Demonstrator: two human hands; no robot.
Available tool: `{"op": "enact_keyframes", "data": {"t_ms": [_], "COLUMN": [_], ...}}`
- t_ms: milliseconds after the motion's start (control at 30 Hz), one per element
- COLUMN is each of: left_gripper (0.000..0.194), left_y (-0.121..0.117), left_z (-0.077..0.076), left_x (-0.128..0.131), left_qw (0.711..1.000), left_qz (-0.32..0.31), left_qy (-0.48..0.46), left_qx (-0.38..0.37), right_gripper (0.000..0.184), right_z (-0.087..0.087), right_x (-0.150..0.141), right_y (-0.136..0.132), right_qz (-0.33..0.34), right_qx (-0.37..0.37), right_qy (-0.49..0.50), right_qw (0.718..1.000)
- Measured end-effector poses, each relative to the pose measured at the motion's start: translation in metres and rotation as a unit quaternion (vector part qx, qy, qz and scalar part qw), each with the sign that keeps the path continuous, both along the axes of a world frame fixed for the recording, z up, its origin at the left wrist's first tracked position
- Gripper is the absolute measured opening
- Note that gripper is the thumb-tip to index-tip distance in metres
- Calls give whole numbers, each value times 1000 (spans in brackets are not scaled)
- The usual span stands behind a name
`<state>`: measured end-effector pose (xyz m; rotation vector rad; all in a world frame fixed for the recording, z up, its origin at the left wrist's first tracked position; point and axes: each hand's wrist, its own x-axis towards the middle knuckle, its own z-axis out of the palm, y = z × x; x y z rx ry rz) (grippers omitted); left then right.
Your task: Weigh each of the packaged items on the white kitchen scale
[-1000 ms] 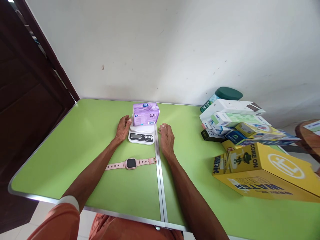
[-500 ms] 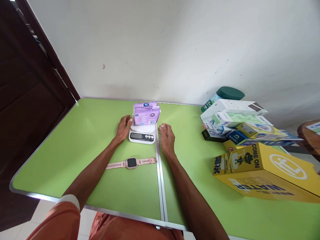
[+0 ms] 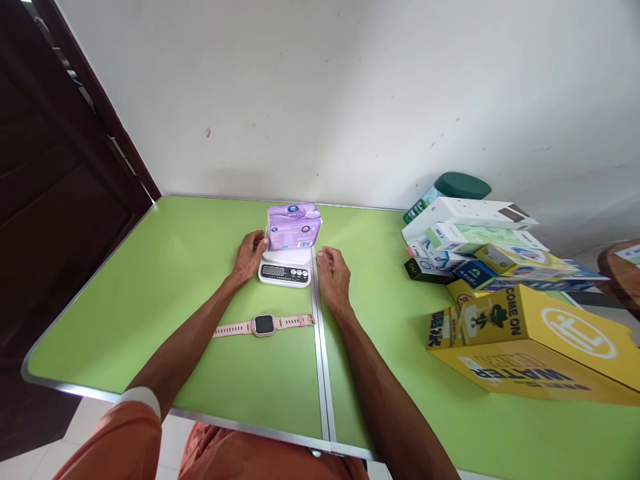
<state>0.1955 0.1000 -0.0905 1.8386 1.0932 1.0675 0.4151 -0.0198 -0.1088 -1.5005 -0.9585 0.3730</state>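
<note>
A purple plastic-wrapped pack point(image 3: 294, 228), which looks like tissues or pads, stands on the platform of a white digital kitchen scale point(image 3: 285, 272). The scale's black panel and buttons face me; its display is too small to read. At the left side of the scale is my left hand point(image 3: 249, 257), fingers apart, with the thumb close to the pack; I cannot tell if it touches. My right hand point(image 3: 334, 277) rests on the table just right of the scale, fingers loosely curled and holding nothing. A pink-strapped smartwatch point(image 3: 263, 325) lies flat in front of the scale.
The green folding table point(image 3: 125, 287) has a metal seam down its middle. Several boxes point(image 3: 480, 233) are heaped on the right, near a green-lidded container point(image 3: 463, 185). A large yellow carton point(image 3: 530, 347) lies closer. A wall point(image 3: 320, 100) runs behind, and a dark door point(image 3: 60, 200) stands left.
The view has shifted very slightly. Both hands, the pack, the scale and the watch stay essentially where they were.
</note>
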Motion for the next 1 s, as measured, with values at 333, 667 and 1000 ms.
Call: {"op": "enact_keyframes", "data": {"t_ms": [333,667,1000], "left_gripper": [63,91,105], "left_y": [0,-2,7], "left_z": [-2,1,18], "left_x": [0,9,23], "left_qw": [1000,998,1000], "left_qz": [-11,-26,-6], "left_qy": [0,22,-15], "left_qx": [-3,55,19], "right_gripper": [47,49,69], "right_z": [1,10,42], "right_x": [-1,-5,-35], "right_y": [1,-3,20], "right_qz": [7,-13,54], "right_qx": [2,2,43], "right_qy": [-2,-11,-85], "right_qw": [1000,1000,994]}}
